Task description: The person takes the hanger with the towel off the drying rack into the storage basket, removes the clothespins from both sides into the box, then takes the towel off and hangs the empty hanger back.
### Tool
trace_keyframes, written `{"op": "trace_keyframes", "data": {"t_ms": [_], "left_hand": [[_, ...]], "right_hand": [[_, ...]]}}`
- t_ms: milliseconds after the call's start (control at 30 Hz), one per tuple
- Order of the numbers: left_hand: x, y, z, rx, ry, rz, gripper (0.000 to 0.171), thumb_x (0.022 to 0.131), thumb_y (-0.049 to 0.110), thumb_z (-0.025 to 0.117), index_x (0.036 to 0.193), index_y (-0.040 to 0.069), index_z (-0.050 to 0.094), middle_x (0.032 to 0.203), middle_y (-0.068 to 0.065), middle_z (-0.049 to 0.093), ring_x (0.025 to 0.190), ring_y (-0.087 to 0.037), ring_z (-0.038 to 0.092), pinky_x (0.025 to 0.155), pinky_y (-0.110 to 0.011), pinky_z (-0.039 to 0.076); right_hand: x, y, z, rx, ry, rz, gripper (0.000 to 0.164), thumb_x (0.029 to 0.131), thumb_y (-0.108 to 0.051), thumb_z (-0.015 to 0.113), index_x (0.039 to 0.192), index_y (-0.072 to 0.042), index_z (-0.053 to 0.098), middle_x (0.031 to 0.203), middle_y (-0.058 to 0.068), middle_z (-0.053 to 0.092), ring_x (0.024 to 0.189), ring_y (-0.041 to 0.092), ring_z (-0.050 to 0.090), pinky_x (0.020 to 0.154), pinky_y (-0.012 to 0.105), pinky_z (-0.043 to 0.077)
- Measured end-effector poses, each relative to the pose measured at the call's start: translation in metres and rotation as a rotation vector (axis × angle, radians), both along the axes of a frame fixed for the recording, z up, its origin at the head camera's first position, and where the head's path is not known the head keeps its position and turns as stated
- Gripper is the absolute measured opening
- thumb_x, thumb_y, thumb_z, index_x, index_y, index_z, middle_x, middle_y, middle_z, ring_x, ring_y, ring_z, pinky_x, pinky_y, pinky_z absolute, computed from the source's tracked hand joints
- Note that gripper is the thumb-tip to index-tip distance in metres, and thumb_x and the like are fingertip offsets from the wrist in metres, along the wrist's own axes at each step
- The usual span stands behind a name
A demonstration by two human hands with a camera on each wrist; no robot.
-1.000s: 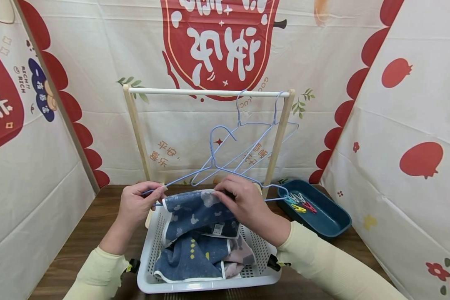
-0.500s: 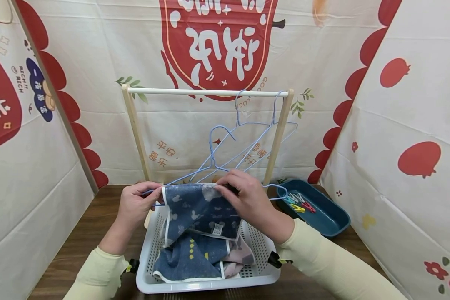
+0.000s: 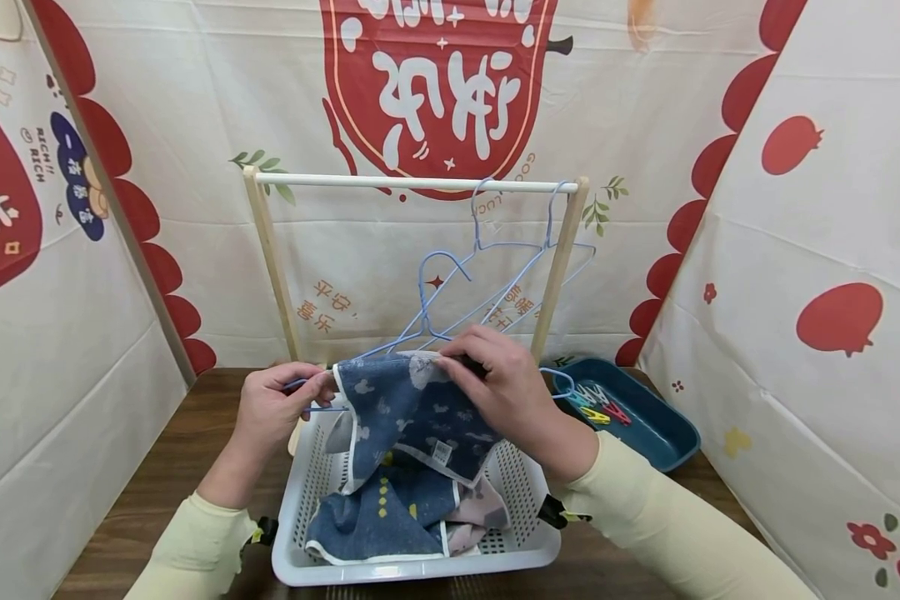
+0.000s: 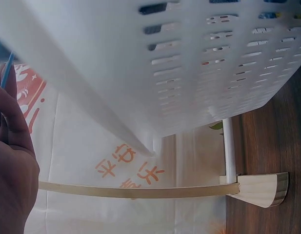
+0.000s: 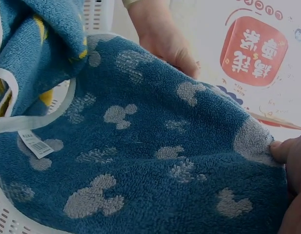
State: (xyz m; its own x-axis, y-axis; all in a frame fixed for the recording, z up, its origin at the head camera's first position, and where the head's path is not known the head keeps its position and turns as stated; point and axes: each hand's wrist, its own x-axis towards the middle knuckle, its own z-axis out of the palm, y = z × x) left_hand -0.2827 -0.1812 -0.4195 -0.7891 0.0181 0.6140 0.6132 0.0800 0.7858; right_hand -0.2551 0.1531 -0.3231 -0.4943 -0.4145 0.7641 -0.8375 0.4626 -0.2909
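My left hand (image 3: 273, 412) pinches one end of a blue wire hanger (image 3: 423, 292), whose hook points up. In the left wrist view, that hand (image 4: 13, 161) has its fingers at the blue wire. A dark blue towel (image 3: 401, 400) with pale mouse-head shapes and white edging lies across the hanger and hides most of its lower part. The towel's upper edge is pinched between thumb and fingers of my right hand (image 3: 510, 387). Its lower part, with a white label (image 3: 442, 452), hangs over a white basket (image 3: 420, 573). The right wrist view shows the towel (image 5: 140, 161) spread out.
Inside the basket lie a blue towel with yellow marks (image 3: 378, 521) and a pink cloth (image 3: 487, 510). Behind stands a rack (image 3: 390, 181) with two blue hangers (image 3: 476, 212) at its right end. A dark teal tray (image 3: 678, 429) at right holds several clothespins (image 3: 615, 414).
My right hand has raised the towel's upper edge and drawn it slightly right, covering more of the hanger. My left hand has stayed nearly still.
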Motion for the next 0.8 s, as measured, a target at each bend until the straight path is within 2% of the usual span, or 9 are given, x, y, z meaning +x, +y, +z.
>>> {"op": "trace_keyframes", "data": {"t_ms": [333, 800], "left_hand": [[-0.001, 0.000, 0.000, -0.012, 0.001, 0.008, 0.006, 0.097, -0.016, 0.074, 0.101, -0.012, 0.077, 0.078, 0.002, 0.078, 0.068, -0.009, 0.076, 0.053, -0.021, 0.057], [-0.001, 0.003, 0.001, -0.019, 0.010, 0.011, 0.006, 0.097, -0.015, 0.075, 0.099, -0.010, 0.078, 0.078, 0.001, 0.078, 0.068, -0.010, 0.076, 0.053, -0.019, 0.056]], "right_hand": [[-0.002, 0.004, 0.007, -0.044, 0.008, 0.013, 0.002, 0.104, -0.010, 0.080, 0.105, -0.011, 0.081, 0.104, -0.004, 0.074, 0.094, 0.013, 0.067, 0.079, 0.032, 0.058], [0.001, 0.008, 0.017, -0.092, 0.050, -0.001, 0.006, 0.102, -0.004, 0.080, 0.105, -0.009, 0.081, 0.101, -0.001, 0.073, 0.091, 0.014, 0.065, 0.078, 0.027, 0.056]]}}
